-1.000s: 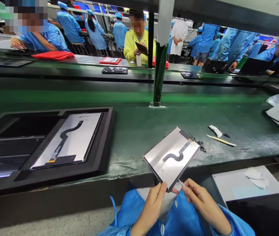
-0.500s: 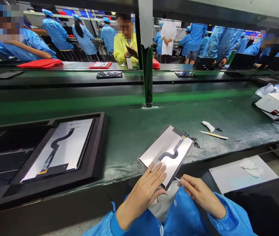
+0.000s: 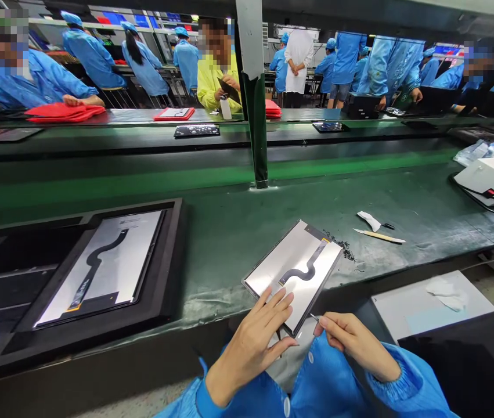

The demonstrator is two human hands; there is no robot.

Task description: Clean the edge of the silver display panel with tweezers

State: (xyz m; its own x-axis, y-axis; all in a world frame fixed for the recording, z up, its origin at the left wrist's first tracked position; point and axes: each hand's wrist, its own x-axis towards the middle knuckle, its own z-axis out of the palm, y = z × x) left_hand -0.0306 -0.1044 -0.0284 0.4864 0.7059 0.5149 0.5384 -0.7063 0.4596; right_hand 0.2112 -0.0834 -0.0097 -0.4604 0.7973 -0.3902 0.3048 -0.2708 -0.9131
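Note:
A display panel [image 3: 290, 262] lies slanted over the table's front edge, its silvery back up and a black S-shaped flex cable [image 3: 303, 271] on it. My left hand [image 3: 258, 331] rests on its lower left part with fingers stretched flat and the thumb near the bottom corner. My right hand [image 3: 351, 339] is closed in a pinch around a slim tool with a thin metal tip [image 3: 314, 317]. That tip is at the panel's lower right edge; whether it touches I cannot tell. The rest of the tool is hidden in my fingers. Small black scraps [image 3: 346, 251] lie beside the panel's upper right corner.
Left stands a black foam tray [image 3: 170, 261] holding another display panel [image 3: 136, 244]. A craft knife [image 3: 379, 235] and crumpled white paper [image 3: 368, 220] lie right. A white device [image 3: 490, 179] with cables sits far right. A post [image 3: 259, 128] rises behind; several co-workers are beyond.
The view has shifted slightly. My hands and the panel stay nearly in place. At the far left, a co-worker's hand has come down onto the red stack.

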